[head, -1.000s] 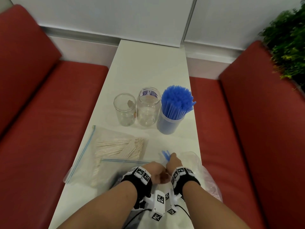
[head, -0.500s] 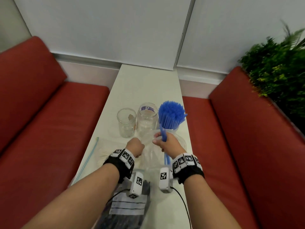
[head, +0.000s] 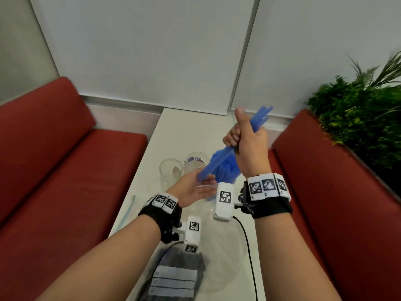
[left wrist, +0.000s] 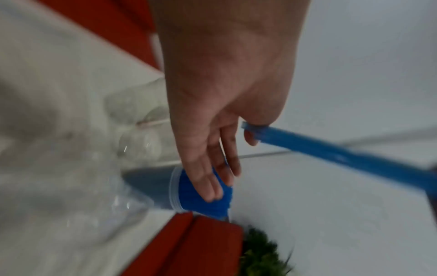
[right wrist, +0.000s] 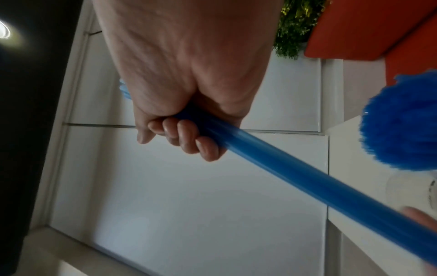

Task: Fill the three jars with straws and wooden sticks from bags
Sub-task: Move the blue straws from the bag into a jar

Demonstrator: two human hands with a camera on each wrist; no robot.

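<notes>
My right hand (head: 245,137) is raised above the jars and grips a small bundle of blue straws (head: 261,115) in its fist (right wrist: 184,138). The bundle slants down to the left. My left hand (head: 193,190) is open with straight fingers, and its palm and thumb (left wrist: 250,138) meet the lower straw ends (left wrist: 343,158). Behind the hands stand three jars: an empty glass jar (head: 170,172), a glass jar with a blue label (head: 195,161), and a jar packed with blue straws (head: 226,169), partly hidden by my hands.
The narrow white table (head: 184,131) runs between two red benches (head: 65,170). A crumpled clear bag (head: 223,248) and a bag of dark items (head: 175,276) lie near me. A blue zip edge (head: 128,210) shows at left. A plant (head: 358,118) stands at right.
My right hand has lifted the straw bundle out of the clear bag and up above the jars. My left hand has let go of the bag and opened against the straw ends.
</notes>
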